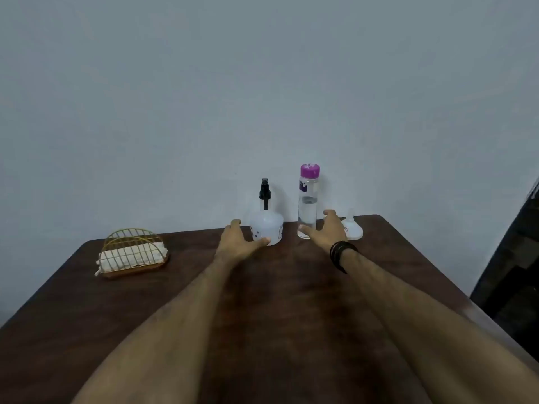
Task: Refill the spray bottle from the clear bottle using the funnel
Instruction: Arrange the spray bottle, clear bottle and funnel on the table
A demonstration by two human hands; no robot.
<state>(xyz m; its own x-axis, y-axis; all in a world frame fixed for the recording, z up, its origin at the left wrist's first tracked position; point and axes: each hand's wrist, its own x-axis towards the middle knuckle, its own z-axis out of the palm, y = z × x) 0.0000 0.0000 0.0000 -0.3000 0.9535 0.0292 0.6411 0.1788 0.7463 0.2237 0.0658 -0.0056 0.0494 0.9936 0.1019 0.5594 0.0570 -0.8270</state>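
Evidently only the opening reach is in hand: at the surface's (291, 287) far edge the left grip (237, 239), spread and holding nothing, is set against the spray bottle (267, 225), the right grip (328, 228), likewise empty, beside the still-capped clear bottle (307, 208), so closure and uncapping are judged next, the funnel (352, 227) being untouched.

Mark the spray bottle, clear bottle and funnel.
spray bottle (269, 228), head view, white body
clear bottle (307, 211), head view, see-through wall at mid-height
funnel (353, 230), head view, wide cone near the table

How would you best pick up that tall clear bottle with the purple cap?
Grip the clear bottle around its straight mid-body, coming from the front with the right hand, already open beside it. It stands upright; the smooth cylinder suits a wrap-around hold, and the wall looks close behind. The purple cap stays free for unscrewing.
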